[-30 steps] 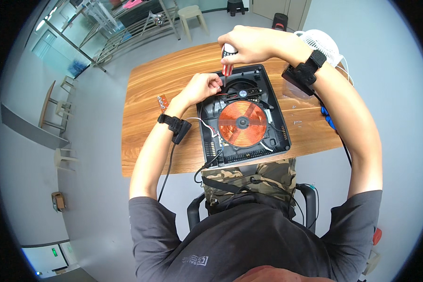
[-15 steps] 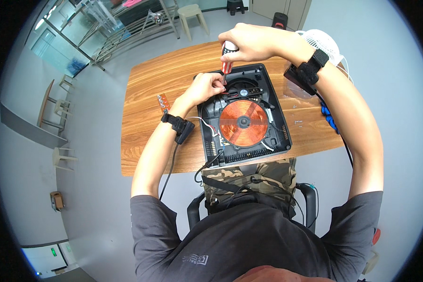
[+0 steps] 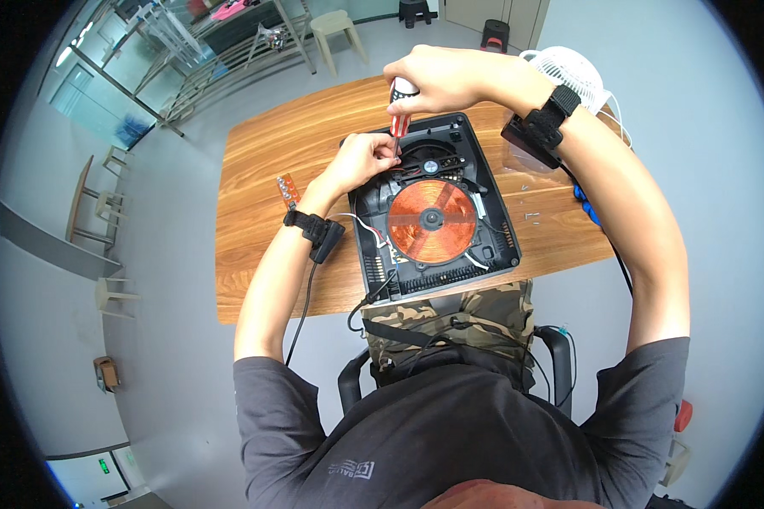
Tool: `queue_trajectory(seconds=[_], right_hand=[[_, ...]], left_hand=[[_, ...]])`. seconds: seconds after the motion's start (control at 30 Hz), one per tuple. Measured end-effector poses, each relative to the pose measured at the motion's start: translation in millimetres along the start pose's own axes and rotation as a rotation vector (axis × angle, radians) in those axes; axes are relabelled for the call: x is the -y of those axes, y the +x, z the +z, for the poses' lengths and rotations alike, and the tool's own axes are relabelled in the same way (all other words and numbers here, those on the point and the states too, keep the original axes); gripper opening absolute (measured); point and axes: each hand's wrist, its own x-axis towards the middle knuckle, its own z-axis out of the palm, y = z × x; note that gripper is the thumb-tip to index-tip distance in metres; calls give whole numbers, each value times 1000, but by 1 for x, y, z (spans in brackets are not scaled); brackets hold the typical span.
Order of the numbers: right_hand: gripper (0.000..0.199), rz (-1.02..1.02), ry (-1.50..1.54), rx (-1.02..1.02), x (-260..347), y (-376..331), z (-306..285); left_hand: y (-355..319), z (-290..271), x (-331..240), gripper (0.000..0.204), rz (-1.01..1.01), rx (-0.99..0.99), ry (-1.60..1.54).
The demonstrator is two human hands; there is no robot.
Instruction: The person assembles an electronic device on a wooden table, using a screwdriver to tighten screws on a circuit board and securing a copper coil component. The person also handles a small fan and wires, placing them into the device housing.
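Upright, red-handled screwdriver (image 3: 399, 123) stood upper centre, tip down into opened cooker (image 3: 433, 208), right hand (image 3: 437, 78) clenched round handle top, left hand (image 3: 365, 159) pinched shaft.

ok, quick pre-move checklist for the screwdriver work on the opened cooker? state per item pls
1. Right hand gripping the screwdriver from the top of the handle: ok.
2. Left hand steadying the shaft near the tip: ok.
3. Screwdriver upright over the far left corner of the opened induction cooker: ok.
4. Tip seated in a screw head: cannot tell, the left hand's fingers hide it.
5. Cooker lying flat on the wooden table, copper coil exposed and clear of both hands: ok.
6. Loose white wires at the cooker's left edge kept away from the tool: ok, they lie nearer the person than the tip.
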Motion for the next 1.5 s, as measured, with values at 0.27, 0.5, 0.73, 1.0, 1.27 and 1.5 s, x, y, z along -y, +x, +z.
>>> queue_trajectory(seconds=[0.27,0.5,0.73,1.0,1.27,1.5], right_hand=[[46,52,-1,37,11,1,-8],[49,46,-19,21,5,1,-3],[49,102,40,45,8,-3,0],[53,62,-30,-15,1,-4,-8],[52,51,-12,-29,0,-6,-4],[53,67,1,-23,-1,-7,-4]], left_hand=[[-5,-4,-4,10,-25,2,12],[-7,-7,-1,10,-24,-14,-7],[-3,-7,2,17,-44,-46,-124],[-7,-10,11,26,-83,-44,-175],[-5,-6,8,28,-92,-32,-197],[-5,-4,7,23,-85,-12,-208]])
